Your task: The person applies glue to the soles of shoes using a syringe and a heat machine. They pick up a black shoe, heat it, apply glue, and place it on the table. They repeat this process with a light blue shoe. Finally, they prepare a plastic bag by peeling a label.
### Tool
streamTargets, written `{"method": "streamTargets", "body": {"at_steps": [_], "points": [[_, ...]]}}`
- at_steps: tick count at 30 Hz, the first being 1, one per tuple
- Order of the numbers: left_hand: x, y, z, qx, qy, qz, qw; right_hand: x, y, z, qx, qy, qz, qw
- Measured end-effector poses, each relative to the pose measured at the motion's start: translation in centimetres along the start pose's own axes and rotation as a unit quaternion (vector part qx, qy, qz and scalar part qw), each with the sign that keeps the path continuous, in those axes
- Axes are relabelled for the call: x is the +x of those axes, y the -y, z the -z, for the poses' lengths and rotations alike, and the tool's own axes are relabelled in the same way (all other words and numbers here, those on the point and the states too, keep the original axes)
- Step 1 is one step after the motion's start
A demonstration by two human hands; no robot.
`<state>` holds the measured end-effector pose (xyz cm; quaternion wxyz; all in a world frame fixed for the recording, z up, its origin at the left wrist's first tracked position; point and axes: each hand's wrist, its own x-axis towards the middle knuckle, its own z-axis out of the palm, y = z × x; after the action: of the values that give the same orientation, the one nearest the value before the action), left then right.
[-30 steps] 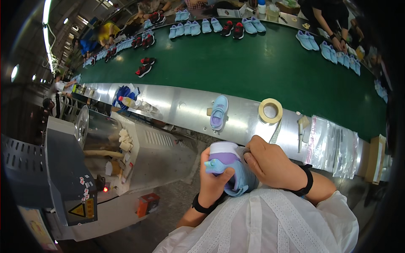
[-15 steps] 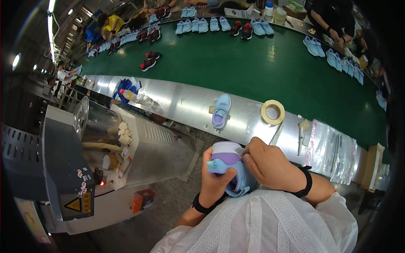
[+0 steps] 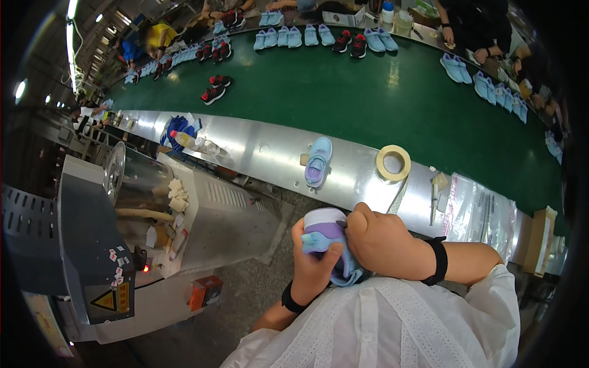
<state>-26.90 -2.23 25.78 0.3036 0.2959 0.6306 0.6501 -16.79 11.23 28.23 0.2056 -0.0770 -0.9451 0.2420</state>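
You hold a small light-blue and purple shoe (image 3: 328, 245) close in front of your chest, its white toe end pointing away from you. Your left hand (image 3: 316, 264) grips it from the left and beneath, the fingers (image 3: 334, 254) curled tightly around its side. Your right hand (image 3: 383, 242) lies over the shoe from the right, and its fingers (image 3: 354, 216) press closed against the upper near the toe, so the shoe sits clamped between both hands. Just beyond, on the steel counter (image 3: 270, 150), a matching blue shoe (image 3: 318, 162) lies alone, with a roll of tape (image 3: 392, 162) to its right and clear plastic bags (image 3: 475, 208) further right. Past that, the green conveyor belt (image 3: 368, 92) carries rows of blue shoes (image 3: 285, 37) and dark red-trimmed shoes (image 3: 213, 89).
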Motion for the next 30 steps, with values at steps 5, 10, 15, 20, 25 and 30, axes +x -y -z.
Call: {"method": "streamTargets", "body": {"at_steps": [5,10,15,20,25,30], "points": [[-0.1,0.0,1.0,-0.096,0.024,0.06,0.993,0.6,-0.3,1.2,0.171,0.041,-0.054,0.983],[-0.4,-0.2,0.9,-0.099,0.024,0.059,0.993,0.8,-0.5,2.1,0.213,0.064,-0.078,0.972],[-0.2,-0.3,1.0,-0.143,0.035,0.073,0.986,1.0,-0.3,2.7,0.172,0.06,-0.055,0.982],[0.1,-0.5,0.7,-0.12,0.039,0.044,0.991,1.1,0.0,3.1,0.106,0.071,-0.031,0.991],[0.1,-0.8,0.6,-0.102,0.039,0.035,0.993,1.3,0.1,3.4,0.075,0.073,-0.016,0.994],[0.0,-1.2,0.6,-0.087,0.046,0.034,0.995,1.4,0.0,3.5,0.033,0.063,0.025,0.997]]}}
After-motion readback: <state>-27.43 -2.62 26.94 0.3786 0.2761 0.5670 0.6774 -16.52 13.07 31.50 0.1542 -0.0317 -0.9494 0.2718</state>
